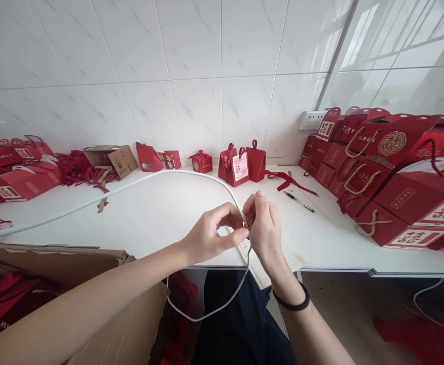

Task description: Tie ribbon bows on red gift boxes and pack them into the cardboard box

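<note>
A white cable [202, 175] arches in from the left edge, runs down between my two hands, and loops below the table edge. My left hand [216, 230] is closed in a pinch at the cable, thumb and fingertips close to my right hand. My right hand [263, 225] is curled shut around the same spot, thumb up. A small gold-coloured strip [249, 226] shows between the fingertips against the cable; its exact kind is hard to make out. Under the hands lies an open notebook [292, 255], partly hidden and jutting over the table edge.
Red gift boxes [397, 192] are stacked at the right. Small red boxes [257, 165] stand by the wall. A black pen [299, 201] and red ribbon [283, 180] lie nearby. A cardboard carton [119, 160] lies tipped at the back left; a larger one [126, 314] stands front left.
</note>
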Demonstrator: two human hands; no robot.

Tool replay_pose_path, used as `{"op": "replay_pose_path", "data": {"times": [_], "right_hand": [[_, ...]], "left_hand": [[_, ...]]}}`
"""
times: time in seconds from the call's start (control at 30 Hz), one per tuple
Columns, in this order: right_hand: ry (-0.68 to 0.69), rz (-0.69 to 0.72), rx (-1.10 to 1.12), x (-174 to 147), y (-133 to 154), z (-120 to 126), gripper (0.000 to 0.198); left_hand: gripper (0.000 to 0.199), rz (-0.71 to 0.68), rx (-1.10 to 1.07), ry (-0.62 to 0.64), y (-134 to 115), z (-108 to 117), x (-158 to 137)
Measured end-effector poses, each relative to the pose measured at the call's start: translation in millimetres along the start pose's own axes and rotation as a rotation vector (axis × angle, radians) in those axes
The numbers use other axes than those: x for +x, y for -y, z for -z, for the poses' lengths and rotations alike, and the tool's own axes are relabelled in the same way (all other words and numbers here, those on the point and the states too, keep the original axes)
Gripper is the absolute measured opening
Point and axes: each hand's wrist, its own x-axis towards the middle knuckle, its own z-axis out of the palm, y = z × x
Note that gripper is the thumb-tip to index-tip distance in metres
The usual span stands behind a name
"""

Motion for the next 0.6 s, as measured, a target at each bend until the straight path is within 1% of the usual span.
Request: {"op": "replay_pose_path", "data": {"times": [0.07,0.1,0.17,0.23,0.3,0.37,0.43,0.5,0.53,0.6], "right_hand": [[-0.016,0.011,-0.034,0,2,1,0.050],[-0.015,0.012,-0.034,0,3,2,0.050],[0.016,0.004,0.002,-2,3,6,0.047],[0.081,-0.040,0.074,-6,1,11,0.044],[0.150,-0.107,0.125,-12,-2,17,0.045],[0.205,-0.141,0.099,-18,-8,21,0.047],[0.239,-0.112,0.021,-25,-14,25,0.049],[0.276,-0.037,-0.034,-30,-20,30,0.048],[0.317,-0.007,-0.030,-32,-21,33,0.047],[0.451,0.012,0.037,-33,-22,41,0.041]], "left_hand": [[0.023,0.009,0.017,0.004,-1,-1,-1],[0.024,0.011,0.027,0.006,-2,-2,-2],[0.018,0.014,0.042,0.011,-4,-2,-2],[0.010,0.018,0.053,0.020,-5,-4,-2],[0.008,0.027,0.065,0.036,-5,-5,-2],[0.008,0.040,0.068,0.048,-5,-7,-3],[0.008,0.052,0.066,0.044,-4,-7,-3],[0.009,0.063,0.056,0.033,-4,-7,-4],[0.009,0.071,0.049,0.037,-4,-6,-4],[0.009,0.094,0.024,0.084,-6,-4,-6]]}}
